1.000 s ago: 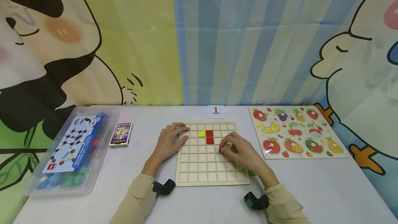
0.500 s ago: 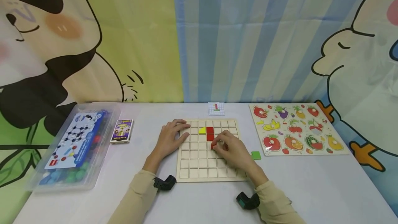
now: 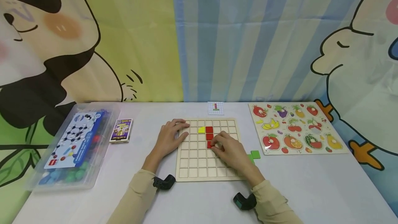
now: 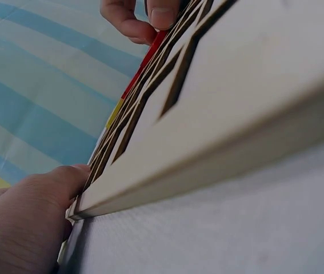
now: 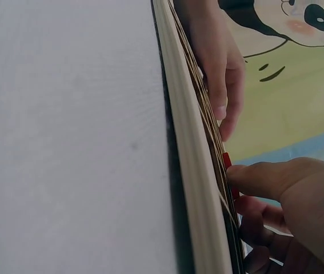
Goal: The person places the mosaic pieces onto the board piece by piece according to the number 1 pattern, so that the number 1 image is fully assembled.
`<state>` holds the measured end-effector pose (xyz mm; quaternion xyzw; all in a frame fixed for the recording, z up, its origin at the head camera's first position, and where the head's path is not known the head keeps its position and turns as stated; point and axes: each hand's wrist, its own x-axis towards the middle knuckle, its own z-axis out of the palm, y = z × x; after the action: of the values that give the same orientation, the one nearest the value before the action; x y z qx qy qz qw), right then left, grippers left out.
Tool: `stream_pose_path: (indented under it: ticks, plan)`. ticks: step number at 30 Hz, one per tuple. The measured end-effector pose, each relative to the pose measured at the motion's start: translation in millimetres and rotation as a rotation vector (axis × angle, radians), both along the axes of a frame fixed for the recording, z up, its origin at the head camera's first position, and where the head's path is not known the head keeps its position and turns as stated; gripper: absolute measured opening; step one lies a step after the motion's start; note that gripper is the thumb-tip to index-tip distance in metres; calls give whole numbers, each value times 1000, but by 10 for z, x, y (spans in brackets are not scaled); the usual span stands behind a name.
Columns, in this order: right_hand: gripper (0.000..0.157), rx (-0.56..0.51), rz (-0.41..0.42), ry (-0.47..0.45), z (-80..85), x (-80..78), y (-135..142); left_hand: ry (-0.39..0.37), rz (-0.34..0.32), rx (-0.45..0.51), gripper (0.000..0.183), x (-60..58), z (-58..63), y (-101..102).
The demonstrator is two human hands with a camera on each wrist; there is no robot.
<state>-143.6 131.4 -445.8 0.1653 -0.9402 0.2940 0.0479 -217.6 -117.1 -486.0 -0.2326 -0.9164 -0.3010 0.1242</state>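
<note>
A wooden grid board (image 3: 202,172) lies on the white table. In its upper middle cells sit a yellow tile (image 3: 201,130) and, beside it, a column of red square tiles running toward the person. My right hand (image 3: 230,150) has thumb and fingertips on the lowest red tile (image 3: 209,145), pinching its right side; that tile looks level with its cell. In the right wrist view the thumb touches the red tile (image 5: 227,160). My left hand (image 3: 169,137) rests on the board's upper left edge, fingers fairly straight, thumb over the rim.
Green square tiles (image 3: 255,154) lie by the board's right edge, partly behind the right forearm. A small pattern card (image 3: 216,108) lies beyond the board. At right is a fruit puzzle board (image 3: 298,130); at left, a card box (image 3: 121,131) and a clear plastic case (image 3: 71,148).
The right hand has moved left across the board with a red tile, which now lies in the cell below the other two red ones. The left hand stays on the board's edge.
</note>
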Motion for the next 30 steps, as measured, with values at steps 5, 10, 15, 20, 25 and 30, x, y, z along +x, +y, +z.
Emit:
stream_pose_path:
  ticks: [5, 10, 15, 20, 25, 30]
  plan:
    - [6, 2, 9, 14, -8, -5, -6, 2, -1, 1, 30, -8, -5, -13]
    - [6, 7, 14, 21, -4, -12, -3, 8, -5, 8, 30, -8, -5, -14]
    - [8, -1, 13, -5, 10, -7, -5, 11, -4, 10, 29, -5, -9, -10]
    - [10, -1, 33, 10, 23, 3, 3, 9, -3, 6, 29, -4, -10, -14]
    - [12, -1, 85, 30, 30, 16, 52, 17, -3, 6, 29, -2, -12, -16]
    - [11, -14, 109, 1, 49, 26, 127, 19, -7, 2, 29, -2, -8, -19]
